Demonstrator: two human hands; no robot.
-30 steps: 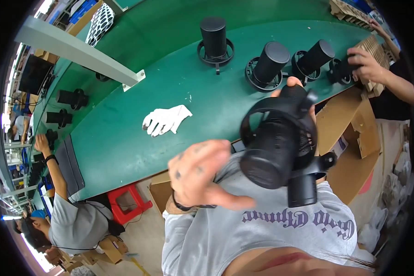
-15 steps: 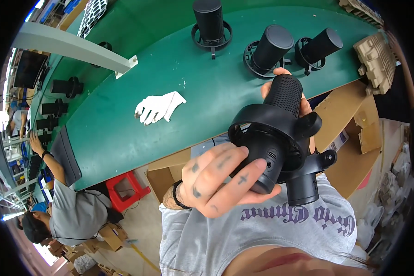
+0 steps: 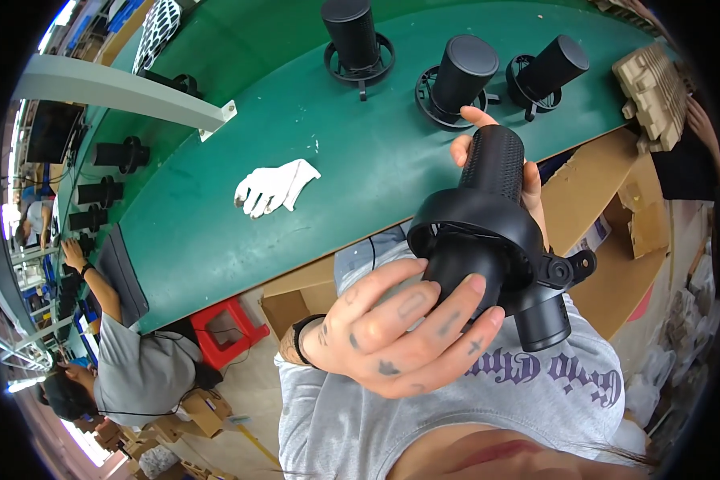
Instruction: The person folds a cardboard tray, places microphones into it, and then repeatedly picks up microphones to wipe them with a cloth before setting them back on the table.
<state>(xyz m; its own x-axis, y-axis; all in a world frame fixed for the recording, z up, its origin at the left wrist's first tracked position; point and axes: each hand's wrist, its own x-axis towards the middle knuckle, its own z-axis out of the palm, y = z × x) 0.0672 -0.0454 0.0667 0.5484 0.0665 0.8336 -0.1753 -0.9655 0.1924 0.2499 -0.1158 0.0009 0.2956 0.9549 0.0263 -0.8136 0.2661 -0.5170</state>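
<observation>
I hold a black microphone point(image 3: 494, 164) with a perforated grille over the grey-shirted lap, tilted with its grille toward the bench. A wide black ring mount point(image 3: 476, 220) surrounds its body, with a hinged bracket and a cylindrical base part point(image 3: 542, 324) at its side. My left hand point(image 3: 400, 336), tattooed and wearing a dark wristband, is closed around the microphone's lower body, its fingers covering the end. Behind the grille my right hand point(image 3: 534, 192) grips the microphone; its palm is hidden, with fingertips showing on both sides.
On the green bench point(image 3: 336, 192) lies a white glove point(image 3: 274, 188). Beyond stand microphones in ring mounts point(image 3: 466, 68), beside a moulded pulp tray point(image 3: 652, 96). An open cardboard box point(image 3: 608, 232) sits at right. A co-worker point(image 3: 148, 368) works at left by a red stool point(image 3: 228, 330).
My left hand's fingers have slid over the microphone's lower body, covering the ports seen before. The microphone has turned, and its side bracket has swung to the right.
</observation>
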